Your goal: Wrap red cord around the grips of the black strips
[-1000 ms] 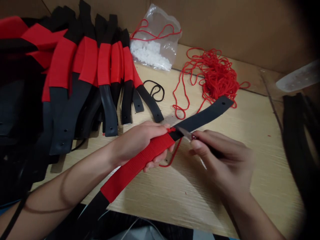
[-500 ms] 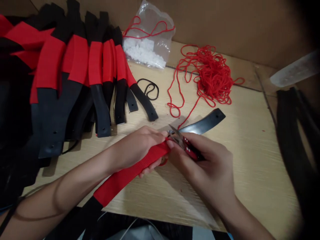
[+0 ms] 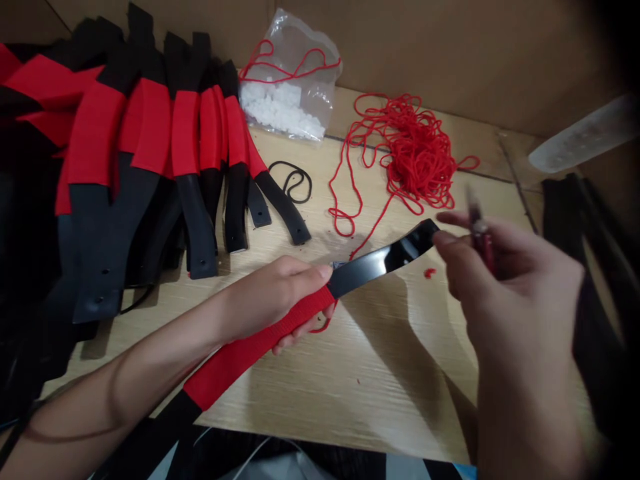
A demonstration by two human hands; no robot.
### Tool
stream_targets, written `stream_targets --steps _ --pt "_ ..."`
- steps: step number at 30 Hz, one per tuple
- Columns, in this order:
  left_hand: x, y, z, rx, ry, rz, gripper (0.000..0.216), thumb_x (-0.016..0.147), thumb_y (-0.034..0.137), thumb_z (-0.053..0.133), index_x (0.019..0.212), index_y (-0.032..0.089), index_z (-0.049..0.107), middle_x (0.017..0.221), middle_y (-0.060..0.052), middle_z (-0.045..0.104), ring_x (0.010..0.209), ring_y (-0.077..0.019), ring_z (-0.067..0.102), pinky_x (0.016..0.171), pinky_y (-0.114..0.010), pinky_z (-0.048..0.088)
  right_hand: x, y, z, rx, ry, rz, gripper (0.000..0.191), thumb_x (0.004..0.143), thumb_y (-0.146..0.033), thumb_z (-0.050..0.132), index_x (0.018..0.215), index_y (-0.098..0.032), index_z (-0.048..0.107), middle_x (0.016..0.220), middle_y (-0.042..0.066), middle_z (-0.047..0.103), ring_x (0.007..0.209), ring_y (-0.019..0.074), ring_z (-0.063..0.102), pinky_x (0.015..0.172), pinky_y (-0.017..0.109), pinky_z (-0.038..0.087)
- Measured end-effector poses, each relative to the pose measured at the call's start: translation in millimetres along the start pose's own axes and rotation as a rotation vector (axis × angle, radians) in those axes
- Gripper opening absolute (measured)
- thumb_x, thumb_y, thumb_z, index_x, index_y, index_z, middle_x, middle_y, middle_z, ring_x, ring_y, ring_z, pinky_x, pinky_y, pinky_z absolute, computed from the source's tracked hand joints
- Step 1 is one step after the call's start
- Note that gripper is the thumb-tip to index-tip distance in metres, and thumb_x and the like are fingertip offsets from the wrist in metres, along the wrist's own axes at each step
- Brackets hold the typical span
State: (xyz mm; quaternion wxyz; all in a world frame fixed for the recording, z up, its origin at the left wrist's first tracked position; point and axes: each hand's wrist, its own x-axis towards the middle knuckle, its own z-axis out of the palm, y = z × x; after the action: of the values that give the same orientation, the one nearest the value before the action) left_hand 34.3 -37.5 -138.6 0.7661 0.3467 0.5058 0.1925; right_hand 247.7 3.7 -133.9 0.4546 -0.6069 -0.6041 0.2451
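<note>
My left hand [image 3: 270, 300] grips a black strap [image 3: 385, 262] around its red cord wrapping [image 3: 255, 350], with the thumb near where the wrapping ends. A thin red cord runs from near that end toward the tangle behind. My right hand [image 3: 515, 293] is raised to the right of the strap's tip, holding small red-handled scissors [image 3: 479, 230], blurred, with the blades pointing up. A short red cord snippet [image 3: 429, 272] lies on the table beneath my right fingers.
A row of red-wrapped black straps [image 3: 145, 133] lies at the left. Behind are a plastic bag [image 3: 285, 100] of white granules, a red cord tangle [image 3: 410, 147] and a black elastic loop [image 3: 293, 181]. Dark straps [image 3: 585, 267] lie at the right, past the wooden table [image 3: 380, 380].
My right hand has moved up and right, away from the strap, taking the scissors with it. A red snippet now lies on the table. My left hand still holds the strap.
</note>
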Motion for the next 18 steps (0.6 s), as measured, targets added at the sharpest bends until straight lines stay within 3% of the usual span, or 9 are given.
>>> stream_targets --steps 3,9,12,14,16,18 --pt "0 1 1 0.091 0.002 0.04 0.037 0.091 0.046 0.046 0.073 0.017 0.058 0.048 0.004 0.046 0.035 -0.0071 0.04 0.034 -0.016 0.033 -1 2 3 0.045 -0.147 -0.028 0.017 0.075 -0.021 0.073 0.092 -0.019 0.074 0.048 -0.006 0.042 0.039 0.0074 0.032 0.034 0.022 0.02" --pt "-1 -1 7 0.279 0.065 0.138 0.036 0.092 0.041 0.044 0.063 0.019 0.046 0.048 0.005 0.044 0.038 -0.0073 0.04 0.037 -0.018 0.032 -7 -5 1 0.118 -0.138 0.001 0.021 0.077 -0.022 0.074 0.098 -0.019 0.071 0.044 -0.01 0.038 0.035 0.0066 0.027 0.032 0.021 0.017" --pt "-3 -2 10 0.425 0.14 0.238 0.038 0.091 0.036 0.046 0.058 0.019 0.041 0.047 0.005 0.039 0.042 -0.0078 0.038 0.041 -0.02 0.028 -20 -12 3 0.143 -0.371 -0.102 0.016 0.079 -0.017 0.068 0.094 -0.021 0.073 0.053 -0.005 0.057 0.038 0.0076 0.043 0.034 0.02 0.028" --pt "-5 -5 12 0.53 0.188 0.328 0.036 0.091 0.031 0.047 0.057 0.018 0.044 0.051 0.004 0.043 0.047 -0.0086 0.04 0.045 -0.022 0.028 -28 -15 6 0.12 -0.543 -0.133 0.022 0.08 -0.014 0.065 0.099 -0.021 0.074 0.072 0.0 0.071 0.052 0.0114 0.059 0.044 0.021 0.043" --pt "-6 -8 14 0.629 0.245 0.401 0.035 0.091 0.027 0.045 0.057 0.018 0.046 0.054 0.003 0.048 0.049 -0.0094 0.042 0.048 -0.024 0.027 -34 -17 11 0.079 -0.668 -0.1 0.029 0.082 -0.012 0.062 0.107 -0.021 0.072 0.086 0.002 0.076 0.065 0.0143 0.066 0.056 0.023 0.05" --pt "-7 -13 16 0.731 0.313 0.442 0.034 0.089 0.024 0.046 0.056 0.019 0.047 0.053 0.002 0.05 0.048 -0.0099 0.041 0.049 -0.026 0.025 -37 -18 15 0.039 -0.752 -0.048 0.025 0.083 -0.012 0.061 0.105 -0.019 0.071 0.083 0.001 0.074 0.067 0.0143 0.065 0.06 0.024 0.05"
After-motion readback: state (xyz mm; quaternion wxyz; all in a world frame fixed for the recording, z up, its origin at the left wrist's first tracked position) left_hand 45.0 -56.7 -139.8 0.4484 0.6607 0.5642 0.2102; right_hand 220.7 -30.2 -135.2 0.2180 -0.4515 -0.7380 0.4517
